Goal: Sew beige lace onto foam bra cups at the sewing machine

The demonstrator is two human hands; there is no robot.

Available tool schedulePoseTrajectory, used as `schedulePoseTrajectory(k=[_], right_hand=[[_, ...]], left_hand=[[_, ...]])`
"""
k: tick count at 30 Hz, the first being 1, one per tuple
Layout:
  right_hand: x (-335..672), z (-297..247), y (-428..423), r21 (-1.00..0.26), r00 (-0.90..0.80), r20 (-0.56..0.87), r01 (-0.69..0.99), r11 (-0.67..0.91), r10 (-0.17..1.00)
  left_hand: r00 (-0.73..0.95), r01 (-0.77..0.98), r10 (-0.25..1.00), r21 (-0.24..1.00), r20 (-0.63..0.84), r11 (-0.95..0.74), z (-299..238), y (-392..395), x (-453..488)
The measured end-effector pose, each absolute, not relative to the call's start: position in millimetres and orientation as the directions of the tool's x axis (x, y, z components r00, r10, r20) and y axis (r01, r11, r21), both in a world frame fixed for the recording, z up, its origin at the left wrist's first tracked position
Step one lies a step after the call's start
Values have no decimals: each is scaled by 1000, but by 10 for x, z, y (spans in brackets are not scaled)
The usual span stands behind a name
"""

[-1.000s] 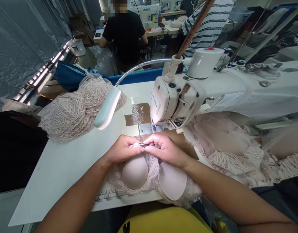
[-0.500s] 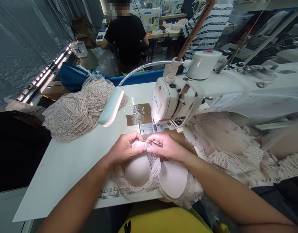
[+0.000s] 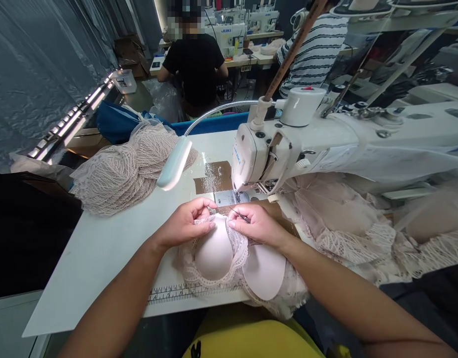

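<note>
A pale pink lace bra [image 3: 214,251] with moulded cups lies at the table's front edge, one cup facing up. My left hand [image 3: 188,223] pinches the lace at the upper left of this cup. Opposite it, my right hand [image 3: 257,223] pinches the lace on the cup's right side. A slim dark pointed tool [image 3: 242,216], too small to name surely, also sits in my right fingers. Both hands are just in front of the needle area of a white sewing machine [image 3: 264,154].
Beige lace pieces [image 3: 117,169] lie heaped at the left, beside a lamp [image 3: 175,163] on a bendable neck. More lace garments [image 3: 348,214] are piled under the machine arm. A ruler strip [image 3: 169,294] runs along the front edge. Two people sit at machines beyond.
My hands have moved apart, from nearly touching at the top of the cup to its two sides. The cup's top edge now shows between them. The view has shifted slightly.
</note>
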State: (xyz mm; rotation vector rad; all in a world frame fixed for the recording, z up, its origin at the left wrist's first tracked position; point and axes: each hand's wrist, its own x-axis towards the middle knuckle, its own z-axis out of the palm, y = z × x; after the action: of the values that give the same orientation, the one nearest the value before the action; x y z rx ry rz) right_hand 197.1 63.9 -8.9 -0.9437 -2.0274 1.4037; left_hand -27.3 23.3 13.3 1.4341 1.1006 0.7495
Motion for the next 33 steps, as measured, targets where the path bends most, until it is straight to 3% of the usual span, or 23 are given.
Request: schedulePoseTrajectory(k=[9,14,19,27,33], right_hand=[[1960,-51,621,-924,-642,52,259,281,765],[1983,-79,641,-927,-642,57,250,278,765],[2142,-18,682,-973,-650,-18,187,136,760],[2296,126,615,-929,-697,-56,299,219,715],[2139,70,580,-945,-689,3,235,227,725]], left_hand=[[406,286,873,945,-270,159,77,272,-213],[356,257,904,955,-237,149,51,256,-164],[355,183,906,968,-230,174,76,245,-162],[388,80,887,968,-251,239,43,218,-113],[415,117,875,968,-250,221,17,221,-74]])
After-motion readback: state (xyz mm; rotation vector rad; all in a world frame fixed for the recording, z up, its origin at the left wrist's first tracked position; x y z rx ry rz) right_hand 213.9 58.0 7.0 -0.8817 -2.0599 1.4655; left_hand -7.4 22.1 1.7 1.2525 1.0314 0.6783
